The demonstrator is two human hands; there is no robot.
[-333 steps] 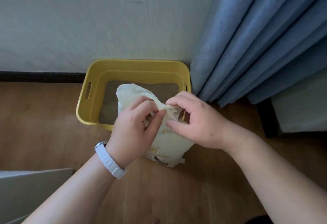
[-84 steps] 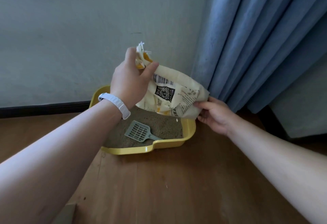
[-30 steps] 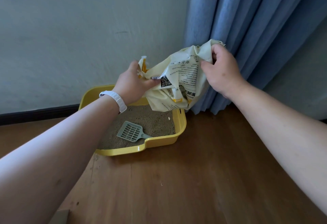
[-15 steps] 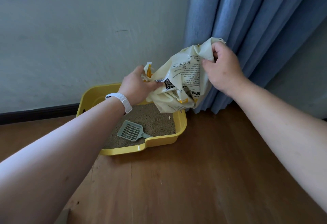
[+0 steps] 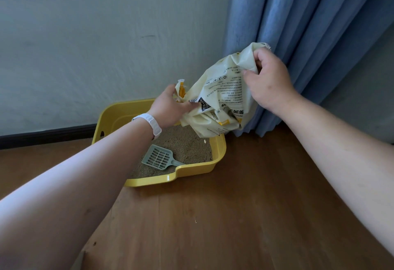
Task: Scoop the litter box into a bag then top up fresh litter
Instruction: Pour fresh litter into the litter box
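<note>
A yellow litter box (image 5: 219,152) sits on the wood floor against the wall, filled with sandy litter (image 5: 187,148). A grey-green slotted scoop (image 5: 158,159) lies in the litter, its handle resting in the notch of the front rim. Above the box's right rear corner I hold a cream printed litter bag (image 5: 226,97), crumpled and tilted. My left hand (image 5: 170,105) grips its lower left corner. My right hand (image 5: 268,80) grips its raised upper right end. The bag's opening is hidden from me.
Blue curtains (image 5: 309,35) hang right behind the bag and reach the floor. A pale wall with a dark baseboard (image 5: 47,135) runs behind the box. Wood floor (image 5: 223,216) spreads in front, with a few stray crumbs on it.
Over the last second my left hand has dropped lower toward the box while my right hand kept the other end high, so the bag tilts more steeply. More litter covers the box's right side.
</note>
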